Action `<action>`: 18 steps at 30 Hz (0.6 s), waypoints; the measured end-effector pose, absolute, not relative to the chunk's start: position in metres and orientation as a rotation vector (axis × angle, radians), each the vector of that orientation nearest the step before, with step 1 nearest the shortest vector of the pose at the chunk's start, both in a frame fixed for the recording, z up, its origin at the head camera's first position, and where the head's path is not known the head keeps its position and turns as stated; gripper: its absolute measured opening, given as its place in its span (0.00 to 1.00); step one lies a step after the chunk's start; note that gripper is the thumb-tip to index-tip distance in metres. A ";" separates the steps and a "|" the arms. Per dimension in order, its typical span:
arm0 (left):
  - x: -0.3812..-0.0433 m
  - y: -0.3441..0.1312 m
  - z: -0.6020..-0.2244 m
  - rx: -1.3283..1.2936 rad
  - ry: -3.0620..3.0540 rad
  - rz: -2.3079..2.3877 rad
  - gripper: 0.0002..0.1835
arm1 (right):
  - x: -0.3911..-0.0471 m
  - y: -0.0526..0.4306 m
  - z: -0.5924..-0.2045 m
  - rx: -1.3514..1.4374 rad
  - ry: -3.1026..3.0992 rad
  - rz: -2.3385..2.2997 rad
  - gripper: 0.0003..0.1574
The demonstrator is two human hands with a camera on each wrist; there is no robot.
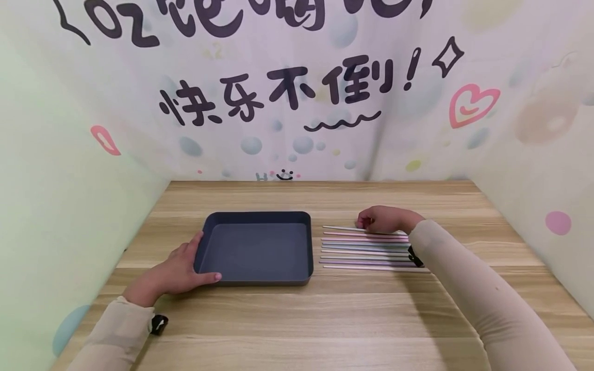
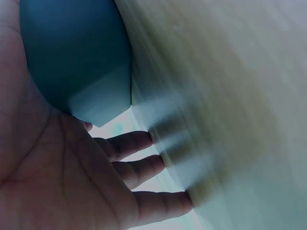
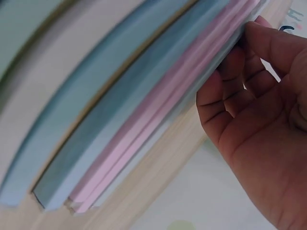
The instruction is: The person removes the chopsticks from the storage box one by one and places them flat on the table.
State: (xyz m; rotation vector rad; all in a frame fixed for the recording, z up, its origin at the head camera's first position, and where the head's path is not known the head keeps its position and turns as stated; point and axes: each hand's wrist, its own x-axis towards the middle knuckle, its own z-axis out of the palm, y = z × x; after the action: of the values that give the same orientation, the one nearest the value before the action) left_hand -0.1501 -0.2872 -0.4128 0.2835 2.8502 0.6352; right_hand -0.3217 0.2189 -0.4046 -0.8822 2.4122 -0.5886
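Note:
A dark grey rectangular tray (image 1: 260, 282) lies left of the middle of the table, nothing in it. My left hand (image 1: 178, 268) rests around its near left corner, thumb along the front wall and fingers along the left side. In the left wrist view, that hand's fingertips (image 2: 175, 203) touch the table beside the tray wall (image 2: 76, 57). To the tray's right, pastel chopsticks (image 1: 362, 252) lie side by side in a row. My right hand (image 1: 385, 219) is at the farthest one, a whitish chopstick (image 1: 341, 228), pinching it between thumb and curled fingers.
The wood-grain table (image 1: 287, 324) has a printed cloth (image 1: 297, 149) hanging along its back edge. Pale walls stand at the left and right. My right sleeve (image 1: 478, 288) passes over the right ends of the chopsticks and hides some of them.

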 end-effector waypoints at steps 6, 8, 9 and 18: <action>-0.151 -0.287 -0.413 0.282 2.845 0.632 0.66 | -0.321 0.220 -0.404 -0.872 2.413 -0.596 0.11; -0.151 -0.288 -0.413 0.284 2.845 0.633 0.66 | -0.322 0.220 -0.403 -0.863 2.408 -0.594 0.11; -0.152 -0.287 -0.413 0.286 2.845 0.635 0.66 | -0.322 0.220 -0.403 -0.860 2.406 -0.592 0.10; -0.151 -0.287 -0.412 0.292 2.844 0.640 0.65 | -0.321 0.218 -0.400 -0.830 2.375 -0.611 0.10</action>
State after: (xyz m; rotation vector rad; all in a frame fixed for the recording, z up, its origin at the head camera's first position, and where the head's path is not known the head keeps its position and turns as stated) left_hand -0.1511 -0.2873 -0.4122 0.2918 2.8445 0.6402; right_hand -0.3206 0.2183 -0.4001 -0.8300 2.3753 -0.6114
